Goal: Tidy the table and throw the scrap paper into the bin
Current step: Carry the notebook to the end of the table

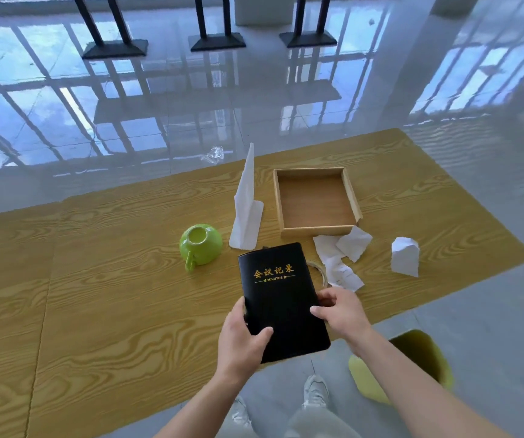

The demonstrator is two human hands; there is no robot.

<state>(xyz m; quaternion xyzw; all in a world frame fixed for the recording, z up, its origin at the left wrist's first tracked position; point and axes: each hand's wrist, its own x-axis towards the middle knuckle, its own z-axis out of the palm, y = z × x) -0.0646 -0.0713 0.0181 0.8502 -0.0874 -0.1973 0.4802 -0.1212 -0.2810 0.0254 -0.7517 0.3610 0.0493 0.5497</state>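
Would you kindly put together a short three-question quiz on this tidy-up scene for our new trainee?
1. True or false: the green cup stands upright on the table.
2. What do the left hand and the right hand grip together? A the black notebook; B a white plate; C a pair of scissors.
3. Fill the gap: the green bin stands on the ____, off the table's near edge.

Key: 1 false, it lies upside down; 2 A; 3 floor.
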